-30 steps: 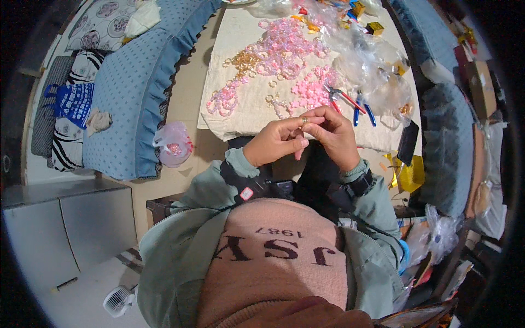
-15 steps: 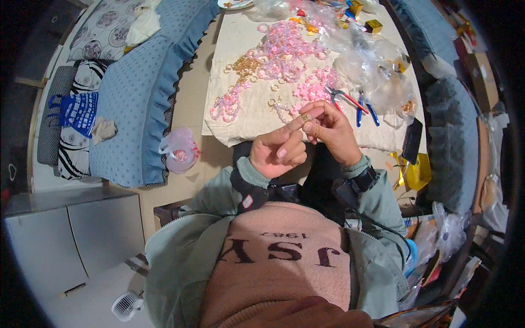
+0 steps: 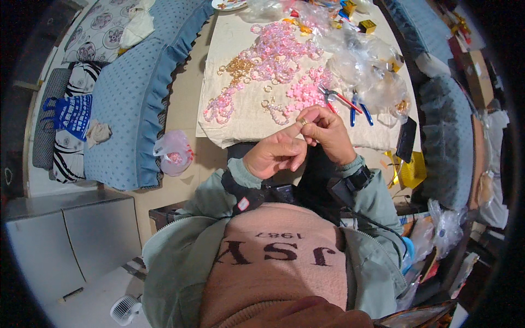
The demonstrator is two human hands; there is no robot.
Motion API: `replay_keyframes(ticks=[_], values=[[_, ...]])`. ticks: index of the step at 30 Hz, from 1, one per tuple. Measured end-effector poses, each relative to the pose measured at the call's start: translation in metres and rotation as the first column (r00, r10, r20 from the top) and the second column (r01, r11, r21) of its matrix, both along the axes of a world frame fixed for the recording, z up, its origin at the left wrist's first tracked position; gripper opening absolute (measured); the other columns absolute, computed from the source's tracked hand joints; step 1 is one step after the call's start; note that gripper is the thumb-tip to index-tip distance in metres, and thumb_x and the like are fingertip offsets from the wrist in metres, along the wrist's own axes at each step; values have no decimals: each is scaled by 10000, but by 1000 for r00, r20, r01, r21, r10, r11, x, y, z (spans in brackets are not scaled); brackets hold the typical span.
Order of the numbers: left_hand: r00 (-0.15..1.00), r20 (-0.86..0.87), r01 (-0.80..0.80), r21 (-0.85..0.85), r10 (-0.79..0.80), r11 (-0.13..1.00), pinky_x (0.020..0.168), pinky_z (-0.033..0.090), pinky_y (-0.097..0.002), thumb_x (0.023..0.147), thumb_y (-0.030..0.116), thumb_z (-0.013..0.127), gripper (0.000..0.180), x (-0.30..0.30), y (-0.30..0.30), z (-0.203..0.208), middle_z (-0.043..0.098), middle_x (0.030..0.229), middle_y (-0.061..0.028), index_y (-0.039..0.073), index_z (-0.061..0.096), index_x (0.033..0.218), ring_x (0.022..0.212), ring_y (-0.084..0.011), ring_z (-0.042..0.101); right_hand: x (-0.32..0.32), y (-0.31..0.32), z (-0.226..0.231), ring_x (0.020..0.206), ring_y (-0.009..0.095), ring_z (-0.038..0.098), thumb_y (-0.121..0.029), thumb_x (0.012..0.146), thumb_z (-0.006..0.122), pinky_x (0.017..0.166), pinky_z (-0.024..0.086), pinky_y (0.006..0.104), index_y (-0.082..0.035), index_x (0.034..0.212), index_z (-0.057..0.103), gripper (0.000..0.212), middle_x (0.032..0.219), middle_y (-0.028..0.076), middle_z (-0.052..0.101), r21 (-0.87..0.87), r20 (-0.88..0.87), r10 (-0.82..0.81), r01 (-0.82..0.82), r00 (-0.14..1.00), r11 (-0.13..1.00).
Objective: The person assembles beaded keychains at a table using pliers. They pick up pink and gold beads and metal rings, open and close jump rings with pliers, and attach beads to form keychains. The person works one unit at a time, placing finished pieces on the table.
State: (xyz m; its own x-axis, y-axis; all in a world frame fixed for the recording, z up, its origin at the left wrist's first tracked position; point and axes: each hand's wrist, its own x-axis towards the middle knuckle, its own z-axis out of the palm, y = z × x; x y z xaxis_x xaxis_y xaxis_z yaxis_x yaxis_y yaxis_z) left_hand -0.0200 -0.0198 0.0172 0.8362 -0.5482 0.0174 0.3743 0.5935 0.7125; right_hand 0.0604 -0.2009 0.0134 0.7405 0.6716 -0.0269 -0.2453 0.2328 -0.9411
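Observation:
A small gold-coloured ring (image 3: 303,122) is pinched between the thumb and fingers of my right hand (image 3: 327,134), right by the tip of my left index finger. Whether it still sits around that fingertip is too small to tell. My left hand (image 3: 273,153) has its index finger stretched toward the ring, the thumb lying over the loosely bent other fingers, and nothing visible in the palm. Just beyond my hands lie a short beaded strand (image 3: 278,113) and a pile of pink flower-shaped beads (image 3: 307,93).
The cloth-covered table (image 3: 219,71) carries a heap of pink beaded strands (image 3: 279,49), gold rings (image 3: 239,68), red-handled pliers (image 3: 339,99), blue-handled pliers (image 3: 361,108) and clear plastic bags (image 3: 363,60). A dark phone-like slab (image 3: 406,139) lies at the right edge. Blue sofas (image 3: 131,104) flank the table.
The gold ring, earlier around my left index finger near its tip, is now more covered by my right fingers. My left hand has turned slightly and lowered; the whole view has shifted a little.

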Motion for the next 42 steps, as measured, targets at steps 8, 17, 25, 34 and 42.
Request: replay_keyframes(ticks=[8,17,25,34,42], values=[[984,157,-135,388,78,912,546,382,-161,1030,160,517,563,-1,-2,-2,614,950,-26,72,308,1545,685,-50,535,0,1,0,709,53,570,-113,904,733,601,447,197,-39,1010,630,165,914,11,643,21,-1,15,-15,1000,1000],[888,276,-459,588,368,666,681,412,-178,1014,148,540,329,9,27,-35,627,891,23,45,624,1314,732,-29,481,23,-8,-29,763,53,564,-157,949,682,658,460,207,-31,1136,616,235,968,-9,659,-299,160,-101,146,982,943],[718,512,-679,666,472,310,734,492,-273,983,114,575,154,30,52,-90,677,896,-72,2,678,1009,798,-131,618,33,-17,-62,793,316,651,-115,904,661,693,513,386,-28,1018,639,145,912,160,664,-516,692,16,479,722,710],[720,485,-640,740,496,207,706,478,-241,988,72,552,158,42,61,-113,659,942,-36,19,658,1093,769,-76,577,49,15,-50,818,371,642,-164,915,649,698,511,427,-39,984,637,143,915,164,628,-519,776,155,477,612,709],[633,532,-686,723,561,88,618,462,-258,955,122,606,218,49,65,-106,621,866,-20,27,650,1146,705,-83,550,57,52,-50,849,362,640,-168,886,658,710,520,430,-78,993,642,141,945,137,626,-545,782,258,421,568,725]])
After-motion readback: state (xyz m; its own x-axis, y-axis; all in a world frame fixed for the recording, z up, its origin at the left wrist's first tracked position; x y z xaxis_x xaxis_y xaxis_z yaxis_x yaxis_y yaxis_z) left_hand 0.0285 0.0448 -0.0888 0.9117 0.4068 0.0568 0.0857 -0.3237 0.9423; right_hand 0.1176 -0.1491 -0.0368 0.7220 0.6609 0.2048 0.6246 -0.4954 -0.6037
